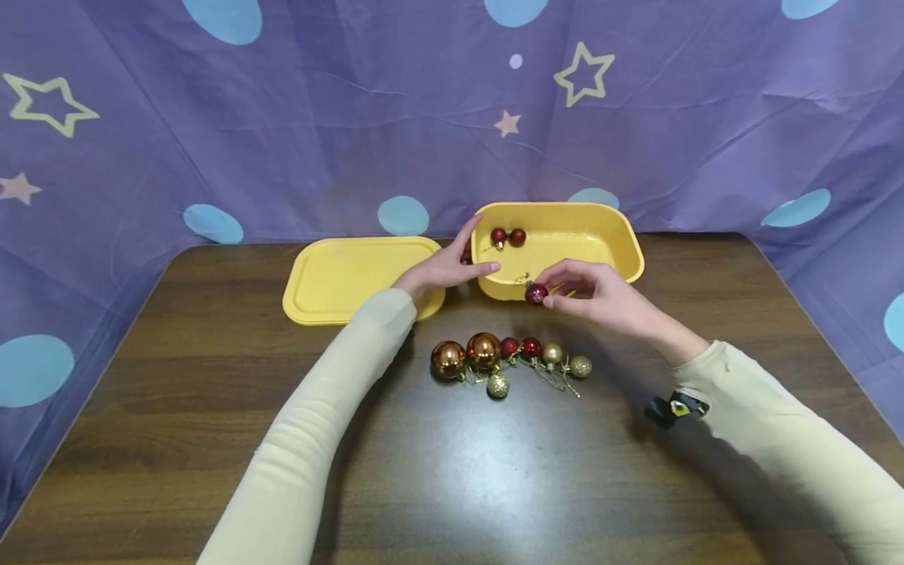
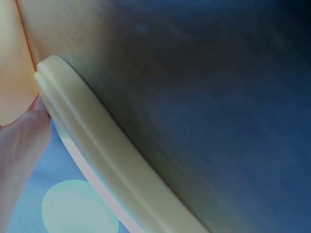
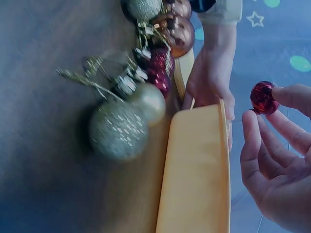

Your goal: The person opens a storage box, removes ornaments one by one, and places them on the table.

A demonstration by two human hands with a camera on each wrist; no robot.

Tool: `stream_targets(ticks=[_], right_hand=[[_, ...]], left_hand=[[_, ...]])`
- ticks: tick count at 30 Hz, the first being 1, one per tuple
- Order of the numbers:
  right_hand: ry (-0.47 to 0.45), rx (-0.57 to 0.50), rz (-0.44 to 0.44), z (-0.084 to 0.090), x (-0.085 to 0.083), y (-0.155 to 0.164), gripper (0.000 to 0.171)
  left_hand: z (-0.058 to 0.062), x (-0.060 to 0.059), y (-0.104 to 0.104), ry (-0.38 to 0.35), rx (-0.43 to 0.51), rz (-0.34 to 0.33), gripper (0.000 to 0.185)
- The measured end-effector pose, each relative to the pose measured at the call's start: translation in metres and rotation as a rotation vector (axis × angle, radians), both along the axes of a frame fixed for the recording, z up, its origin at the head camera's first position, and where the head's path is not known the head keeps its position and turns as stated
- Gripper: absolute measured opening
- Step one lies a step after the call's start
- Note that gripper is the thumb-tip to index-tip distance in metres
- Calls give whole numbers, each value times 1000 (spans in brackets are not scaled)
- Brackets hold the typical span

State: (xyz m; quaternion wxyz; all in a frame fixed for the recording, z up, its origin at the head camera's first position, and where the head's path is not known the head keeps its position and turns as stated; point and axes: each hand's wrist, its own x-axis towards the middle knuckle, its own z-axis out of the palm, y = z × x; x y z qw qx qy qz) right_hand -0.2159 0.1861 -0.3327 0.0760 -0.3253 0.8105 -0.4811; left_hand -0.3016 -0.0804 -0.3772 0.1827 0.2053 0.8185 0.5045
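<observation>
A dark red bauble point(image 1: 536, 293) is pinched between the thumb and fingertips of my right hand point(image 1: 589, 290), just above the front rim of a yellow plastic box point(image 1: 628, 251). The right wrist view shows this shiny bauble point(image 3: 265, 98) at the fingertips. My left hand point(image 1: 445, 267) holds the box's left end, thumb over the rim. Inside the box, at its left, lie two small red baubles point(image 1: 518, 237). Something reddish, partly hidden, shows beneath the left hand, just outside the box.
Before the box lies a row of baubles: two large copper ones point(image 1: 483, 351), two red ones point(image 1: 531, 348) and several gold ones point(image 1: 497, 385) with string loops. A yellow lid point(image 1: 353, 275) lies left of the box. A purple curtain point(image 1: 395, 141) hangs behind the wooden table point(image 1: 212, 392).
</observation>
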Motion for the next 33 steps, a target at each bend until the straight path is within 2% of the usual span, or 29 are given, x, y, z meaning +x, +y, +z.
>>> stream_targets(ticks=[8, 20, 26, 33], right_hand=[[-75, -1, 17, -7, 25, -1, 23], [49, 164, 41, -44, 64, -18, 23], [110, 229, 17, -54, 74, -25, 22], [165, 271, -22, -56, 78, -28, 22]], left_hand=[[1, -1, 0, 3, 13, 1, 97], [0, 0, -6, 7, -49, 38, 98], [-1, 0, -6, -2, -54, 39, 98], [-1, 0, -8, 2, -82, 50, 97]])
